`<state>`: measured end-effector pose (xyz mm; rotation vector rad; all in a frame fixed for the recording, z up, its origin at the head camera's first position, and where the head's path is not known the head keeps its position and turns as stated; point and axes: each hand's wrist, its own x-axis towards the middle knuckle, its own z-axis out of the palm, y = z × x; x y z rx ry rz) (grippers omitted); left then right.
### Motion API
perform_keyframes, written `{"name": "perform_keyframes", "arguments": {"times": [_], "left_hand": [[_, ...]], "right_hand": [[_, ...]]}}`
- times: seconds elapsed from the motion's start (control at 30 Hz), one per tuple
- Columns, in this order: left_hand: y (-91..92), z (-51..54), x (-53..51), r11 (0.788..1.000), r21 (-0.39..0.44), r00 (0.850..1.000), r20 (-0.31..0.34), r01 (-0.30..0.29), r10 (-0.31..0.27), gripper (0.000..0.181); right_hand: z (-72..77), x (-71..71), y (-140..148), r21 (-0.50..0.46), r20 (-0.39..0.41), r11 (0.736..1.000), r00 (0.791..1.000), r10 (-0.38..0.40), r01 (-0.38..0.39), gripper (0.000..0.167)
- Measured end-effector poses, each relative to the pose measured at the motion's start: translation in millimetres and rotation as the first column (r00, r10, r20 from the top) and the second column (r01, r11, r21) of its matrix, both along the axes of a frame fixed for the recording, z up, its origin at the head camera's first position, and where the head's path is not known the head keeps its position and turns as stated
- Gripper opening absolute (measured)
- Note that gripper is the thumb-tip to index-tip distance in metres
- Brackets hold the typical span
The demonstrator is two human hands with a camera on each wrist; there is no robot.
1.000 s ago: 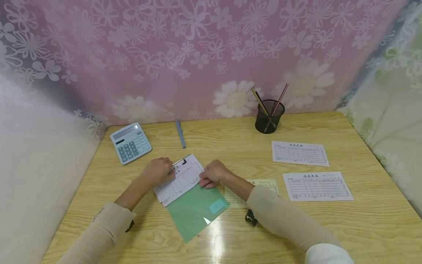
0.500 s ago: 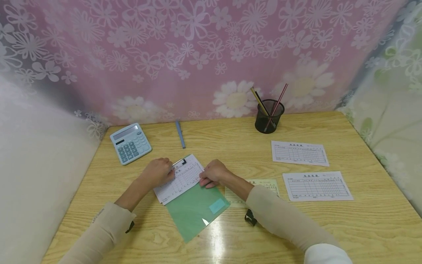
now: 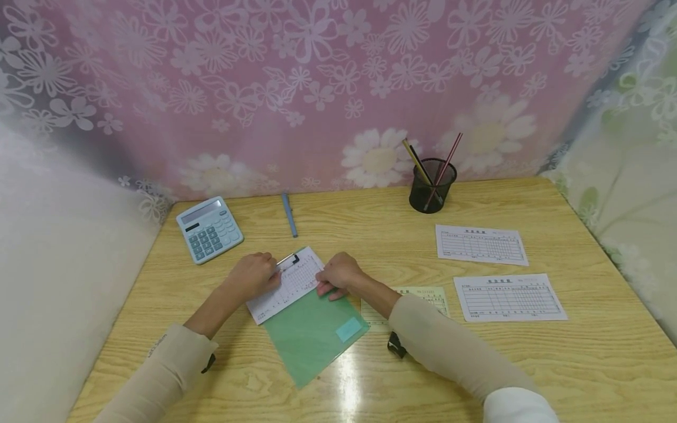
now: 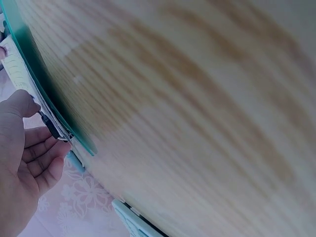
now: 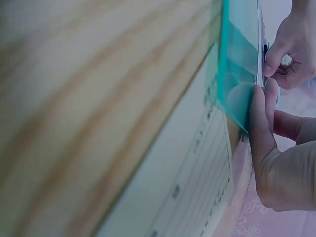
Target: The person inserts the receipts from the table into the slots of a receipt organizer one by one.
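A green translucent clipboard (image 3: 312, 346) lies tilted on the table, with a light blue label near its lower right corner. White printed slips (image 3: 277, 299) rest across its top, reaching under the metal clip with black ends (image 3: 288, 260). My left hand (image 3: 254, 276) grips this clip at the upper left; in the left wrist view the thumb presses on it while the other fingers curl beside the board's edge. With the right hand (image 3: 338, 275) I pinch the right edge of the slips. The right wrist view shows its fingers (image 5: 261, 118) against that edge, beside the green board.
A yellowish slip (image 3: 431, 296) lies partly beneath my right forearm. Two white slips (image 3: 481, 245) lie farther right. At the back are a blue calculator (image 3: 210, 229), a blue pen (image 3: 289, 215) and a black mesh pen cup (image 3: 432, 187) holding several pencils.
The slips have slid up and left toward the clip, and their offset lower edges now line up. My right hand moved slightly up and left with them; the left hand stayed put.
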<state>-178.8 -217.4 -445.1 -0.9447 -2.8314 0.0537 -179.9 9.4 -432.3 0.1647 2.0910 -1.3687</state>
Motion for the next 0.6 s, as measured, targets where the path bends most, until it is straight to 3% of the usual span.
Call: {"name": "perform_keyframes", "arguments": {"times": [0.6], "left_hand": [[1.3,1.8,1.2,1.000,0.003,1.000,0.007,-0.013,0.013,0.019]], "right_hand": [[-4.3,-6.1,-1.9,0.013,0.012,1.000,1.000,-0.011,0.010,0.013]]}}
